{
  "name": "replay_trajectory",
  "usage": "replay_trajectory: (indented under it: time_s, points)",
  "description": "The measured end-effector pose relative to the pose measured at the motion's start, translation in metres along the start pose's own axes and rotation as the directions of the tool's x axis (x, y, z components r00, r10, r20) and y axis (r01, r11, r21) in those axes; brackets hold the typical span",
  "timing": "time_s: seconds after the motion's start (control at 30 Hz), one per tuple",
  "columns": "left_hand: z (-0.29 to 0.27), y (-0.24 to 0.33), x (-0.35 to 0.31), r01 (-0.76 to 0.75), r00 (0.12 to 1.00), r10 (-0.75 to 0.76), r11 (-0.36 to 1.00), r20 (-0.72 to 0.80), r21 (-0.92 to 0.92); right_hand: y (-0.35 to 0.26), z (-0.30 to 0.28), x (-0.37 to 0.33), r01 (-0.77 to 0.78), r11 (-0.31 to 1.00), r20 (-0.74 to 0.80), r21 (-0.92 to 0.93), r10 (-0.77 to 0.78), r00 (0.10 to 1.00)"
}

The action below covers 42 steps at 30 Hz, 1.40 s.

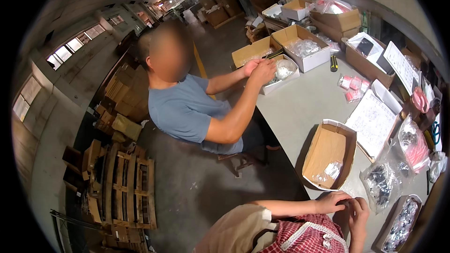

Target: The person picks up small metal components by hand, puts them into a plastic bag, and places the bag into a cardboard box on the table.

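Hiding any held item: left hand (333,202) beside right hand (359,212)

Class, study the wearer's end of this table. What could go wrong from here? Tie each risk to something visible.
1. The left hand and right hand meet with fingers bent; anything small between them is hidden and might slip.
2. The open cardboard box sits near the edge of the table, so a bump could tip it off.
3. The narrow box of shiny parts is open and might spill if knocked.
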<state>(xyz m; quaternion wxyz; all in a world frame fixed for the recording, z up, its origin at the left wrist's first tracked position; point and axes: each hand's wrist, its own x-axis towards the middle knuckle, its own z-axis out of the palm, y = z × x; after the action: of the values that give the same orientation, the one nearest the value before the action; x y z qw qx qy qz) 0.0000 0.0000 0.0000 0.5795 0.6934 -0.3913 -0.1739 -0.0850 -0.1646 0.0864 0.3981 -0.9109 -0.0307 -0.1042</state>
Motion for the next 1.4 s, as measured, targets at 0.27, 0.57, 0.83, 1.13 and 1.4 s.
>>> replay_trajectory:
  time_s: [0.27,0.57,0.83,1.13,1.4]
  points:
    - [-0.005,0.006,0.001,-0.056,0.998,0.057,0.998,0.02,-0.04,-0.003,-0.003,-0.011,-0.12,0.972,0.015,0.201,0.119,0.993]
    - [-0.002,0.021,0.008,-0.043,0.986,0.062,0.992,0.152,-0.122,-0.016,-0.022,-0.006,0.037,0.999,0.004,-0.021,-0.037,0.999]
    - [0.002,0.044,0.016,0.003,0.998,0.007,0.988,0.07,-0.153,-0.004,-0.031,-0.028,-0.2,0.975,-0.022,-0.1,0.199,0.98]
    - [-0.013,0.087,0.033,0.088,0.996,-0.084,0.962,0.027,-0.258,-0.034,-0.024,-0.02,-0.312,0.851,-0.172,0.422,0.414,0.894]
    - [-0.022,0.103,0.023,0.038,0.998,-0.037,0.999,0.051,-0.022,-0.036,-0.017,-0.031,-0.327,0.8,-0.012,0.504,0.385,0.923]
